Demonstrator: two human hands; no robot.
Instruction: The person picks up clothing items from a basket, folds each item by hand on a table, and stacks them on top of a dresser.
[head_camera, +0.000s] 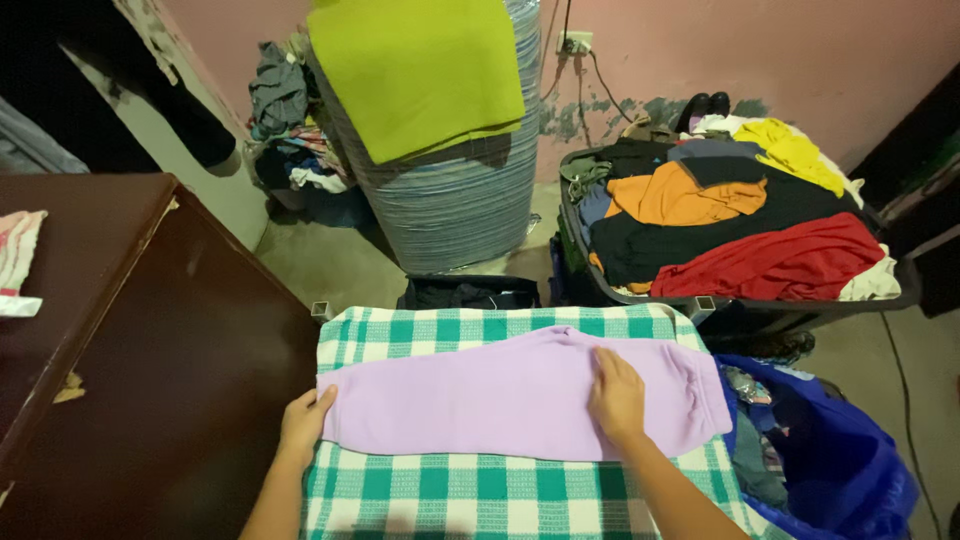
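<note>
A folded lilac garment (510, 395) lay flat across a green-and-white checked cloth (470, 490). The left hand (303, 422) touched the garment's left edge; the right hand (616, 395) pressed palm-down on its right part. Beyond the garment stood a black tub (745, 305) heaped with orange, black, red and yellow clothes. A blue bag (840, 470) sat just right of the garment, a dark brown cabinet (150, 330) to its left.

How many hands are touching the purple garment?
2. The left hand holds the purple garment at its left edge; the right hand presses flat on its right part.
</note>
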